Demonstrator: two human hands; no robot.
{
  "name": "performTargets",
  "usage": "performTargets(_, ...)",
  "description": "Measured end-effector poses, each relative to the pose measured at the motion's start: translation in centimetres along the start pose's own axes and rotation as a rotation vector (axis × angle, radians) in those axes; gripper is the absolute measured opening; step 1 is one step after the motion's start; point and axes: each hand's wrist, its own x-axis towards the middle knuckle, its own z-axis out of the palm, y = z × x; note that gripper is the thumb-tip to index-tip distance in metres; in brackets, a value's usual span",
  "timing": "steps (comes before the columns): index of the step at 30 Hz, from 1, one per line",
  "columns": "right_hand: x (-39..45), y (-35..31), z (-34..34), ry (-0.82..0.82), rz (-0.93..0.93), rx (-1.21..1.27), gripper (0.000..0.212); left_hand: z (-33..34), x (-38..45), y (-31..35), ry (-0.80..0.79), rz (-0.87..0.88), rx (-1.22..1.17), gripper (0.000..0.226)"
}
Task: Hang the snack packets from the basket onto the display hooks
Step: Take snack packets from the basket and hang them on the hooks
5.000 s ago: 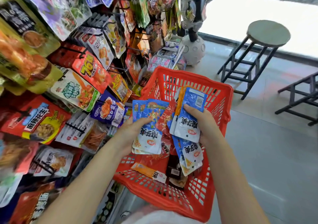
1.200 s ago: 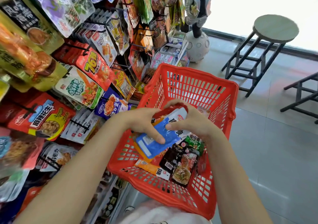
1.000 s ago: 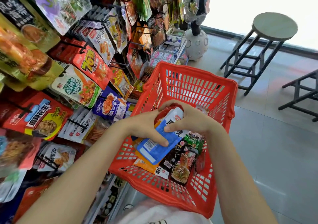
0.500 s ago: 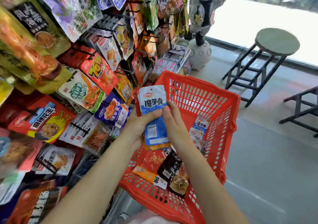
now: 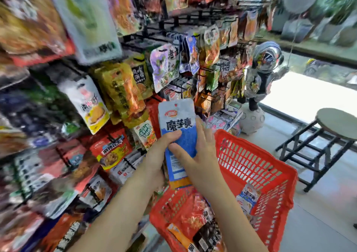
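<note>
Overhead of the basket (image 5: 257, 166), a blue packet (image 5: 178, 133) is held upright in both hands. It is gripped by the left hand (image 5: 158, 155) from its left edge, thumb curled across the front. The right hand (image 5: 201, 151) is laid against its right side with fingers fairly straight and the thumb pressed on its face; how firmly it is pinched cannot be told through the blur. More packets (image 5: 195, 219) lie inside the basket. Left of the basket, filled hooks (image 5: 177, 19) are seen, and right of it a stool (image 5: 328, 133).
</note>
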Motion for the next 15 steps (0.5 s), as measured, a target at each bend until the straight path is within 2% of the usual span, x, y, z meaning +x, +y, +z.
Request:
performTargets(2, -0.1, -2.4, 0.7, 0.014, -0.034, 0.013, 0.098, -0.6, -2.2, 1.6, -0.026, 0.037, -0.035, 0.025)
performTargets(5, -0.7, -6.4, 2.0, 0.006, -0.080, 0.119, 0.089, -2.5, -5.8, 3.9, -0.084, 0.070, 0.006, 0.012)
performTargets(8, -1.9, -10.7, 3.3, -0.039, -0.060, 0.310, 0.061, -4.9, -10.0, 6.1, -0.088, 0.103, 0.055, 0.022)
performTargets(12, -4.2, -16.5, 6.1, -0.090, -0.062, 0.365, 0.023, -7.7, -16.2, 9.6, -0.018, 0.203, -0.001, 0.024)
performTargets(15, -6.1, -20.5, 8.6, -0.156, -0.061, 0.427, 0.036, -10.5, -20.8, 12.4, 0.092, 0.332, -0.057, 0.028)
